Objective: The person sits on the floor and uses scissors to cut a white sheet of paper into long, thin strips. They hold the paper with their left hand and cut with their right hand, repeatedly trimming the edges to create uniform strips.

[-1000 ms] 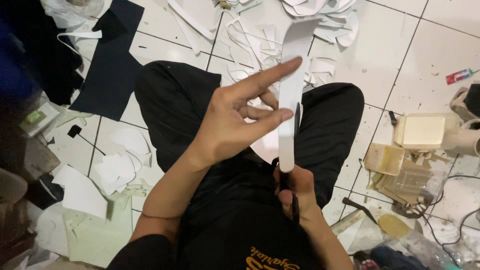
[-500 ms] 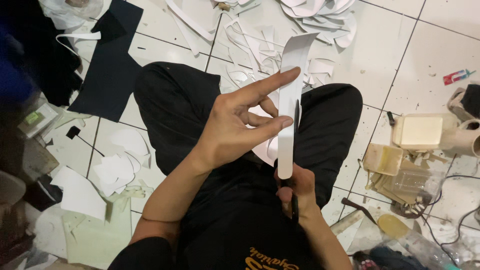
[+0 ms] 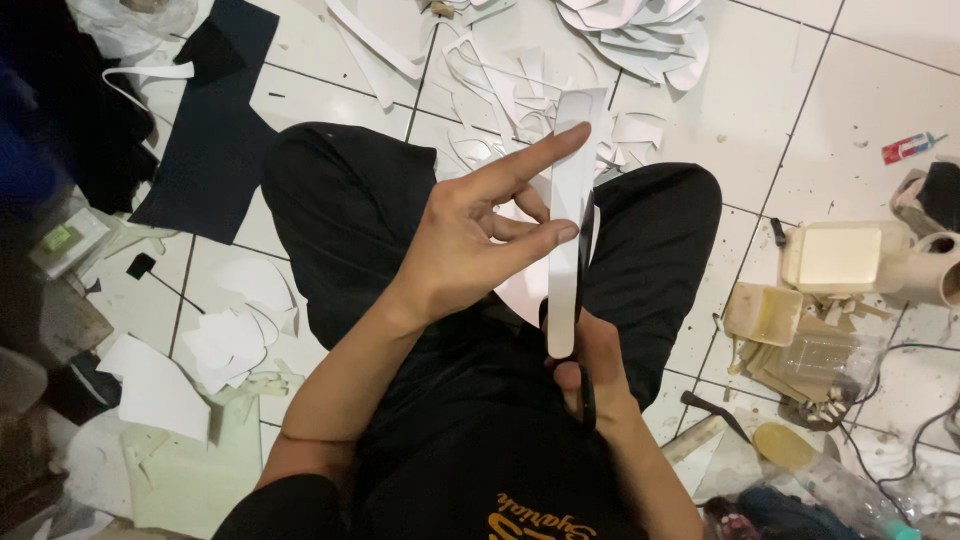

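My left hand (image 3: 470, 240) pinches a long white strip (image 3: 568, 200) of paper-like sheet, held upright over my lap, with the index finger stretched out across it. My right hand (image 3: 590, 365) sits below the strip, closed on the handles of black scissors (image 3: 586, 260) whose blades run up along the strip's right edge. I sit cross-legged in black trousers on a white tiled floor.
White offcuts (image 3: 620, 30) are heaped on the tiles ahead and more white scraps (image 3: 235, 330) lie to the left. A black sheet (image 3: 215, 130) lies at the upper left. Cream containers (image 3: 840, 258), a mug (image 3: 935, 270), cables and clutter fill the right.
The strip has shifted down through my left hand while the scissors' blades have moved further up along its right edge. Both hands stay over my lap.
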